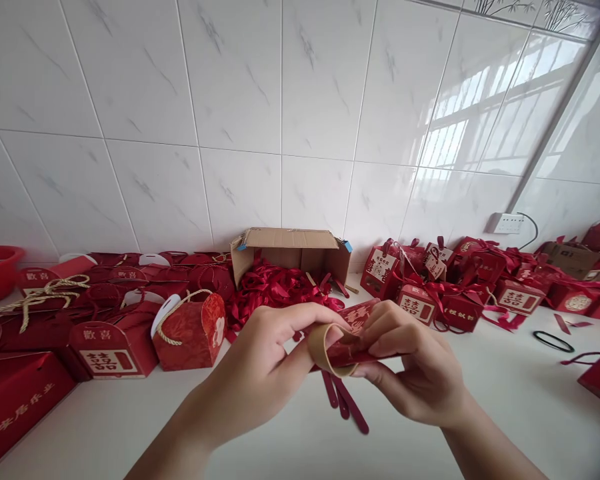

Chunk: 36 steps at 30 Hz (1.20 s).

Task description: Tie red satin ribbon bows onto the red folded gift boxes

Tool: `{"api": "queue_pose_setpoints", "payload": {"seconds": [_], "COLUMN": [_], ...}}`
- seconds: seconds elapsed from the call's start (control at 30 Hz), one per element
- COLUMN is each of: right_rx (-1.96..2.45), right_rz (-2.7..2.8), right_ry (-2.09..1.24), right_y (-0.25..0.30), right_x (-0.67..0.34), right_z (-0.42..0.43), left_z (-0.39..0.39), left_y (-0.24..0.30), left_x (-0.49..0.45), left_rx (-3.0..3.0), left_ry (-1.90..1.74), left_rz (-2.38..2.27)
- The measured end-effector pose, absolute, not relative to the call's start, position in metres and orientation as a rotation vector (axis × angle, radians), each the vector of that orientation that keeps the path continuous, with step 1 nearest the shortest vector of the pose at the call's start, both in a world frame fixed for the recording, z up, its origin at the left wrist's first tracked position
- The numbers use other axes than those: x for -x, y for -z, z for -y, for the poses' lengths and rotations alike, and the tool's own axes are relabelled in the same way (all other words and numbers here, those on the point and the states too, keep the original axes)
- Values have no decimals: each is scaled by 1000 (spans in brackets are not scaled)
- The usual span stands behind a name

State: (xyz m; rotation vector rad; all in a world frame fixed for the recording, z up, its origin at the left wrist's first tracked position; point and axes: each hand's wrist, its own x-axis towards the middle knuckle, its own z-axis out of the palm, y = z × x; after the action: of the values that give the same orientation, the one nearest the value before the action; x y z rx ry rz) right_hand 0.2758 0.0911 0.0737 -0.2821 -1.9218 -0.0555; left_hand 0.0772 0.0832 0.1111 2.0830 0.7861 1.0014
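Observation:
Both my hands meet over the white tabletop, holding a small flat red card piece with a gold pattern and a tan inner side that curls up between them. My left hand pinches its curled tan edge with thumb and fingers. My right hand grips the red part from the right, fingers closed on it. Dark red ribbon strips hang down from the piece below my hands.
An open cardboard carton lies on its side at the tiled wall, spilling red ribbons. Red gift boxes fill the left side and ribbon-tied red boxes the right. A black band lies at right.

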Motion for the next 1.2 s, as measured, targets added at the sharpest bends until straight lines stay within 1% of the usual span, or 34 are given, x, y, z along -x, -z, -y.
{"api": "queue_pose_setpoints", "payload": {"seconds": [0.2, 0.43, 0.77, 1.03, 1.2], "right_rx": [264, 262, 211, 213, 224], "right_rz": [1907, 1899, 1874, 1871, 1868], "right_ry": [23, -8, -81, -56, -36], "right_y": [-74, -76, -76, -81, -80], "right_x": [-277, -277, -274, -272, -273], "right_z": [-90, -89, -85, -81, -81], "left_z": [-80, -81, -89, -85, -80], "left_y": [-113, -113, -114, -114, -116], "left_x": [-76, -75, -79, -78, -77], "left_rx": [-1928, -1939, -1694, -1686, -1831], "left_ry": [-1004, -994, -834, -868, -887], "left_rz": [-738, -707, -493, -513, -497]}}
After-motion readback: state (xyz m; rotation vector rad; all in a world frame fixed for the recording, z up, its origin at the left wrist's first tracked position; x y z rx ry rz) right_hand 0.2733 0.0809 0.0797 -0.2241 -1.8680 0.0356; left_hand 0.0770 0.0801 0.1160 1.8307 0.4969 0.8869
